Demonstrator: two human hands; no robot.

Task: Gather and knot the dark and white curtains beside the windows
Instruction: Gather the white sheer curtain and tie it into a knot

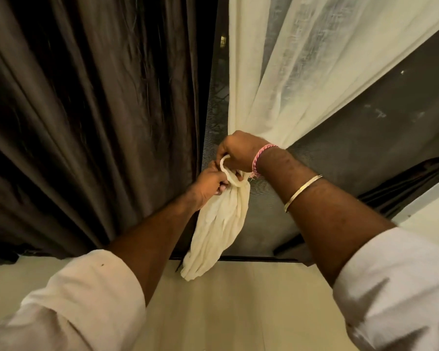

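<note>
- Head view: the white curtain (302,72) hangs from the upper right and narrows down to a gathered neck at the middle of the picture, where both hands meet.
- The right hand (241,150) sits on top of the neck, knuckles up, its fingers curled down around the bunched cloth.
- The left hand (211,184) is just below and to the left of it, fingers curled round a twisted loop (227,173) of the same cloth that arches between the two hands.
- The two hands nearly touch at the loop.
- Below the hands the rest of the white curtain hangs as a loose tail (208,239), falling past the left forearm to the sill (251,287).
- The dark curtain (86,110) hangs in folds on the left, apart from both hands, with a narrow strip of dark window (217,97) between it and the white one.
- More dark window shows to the right, behind the right forearm.
- The right wrist wears a pink thread band (261,158), and a thin metal bangle (302,192) sits further up the forearm.
- Both arms have pale sleeves (91,300) rolled up.
</note>
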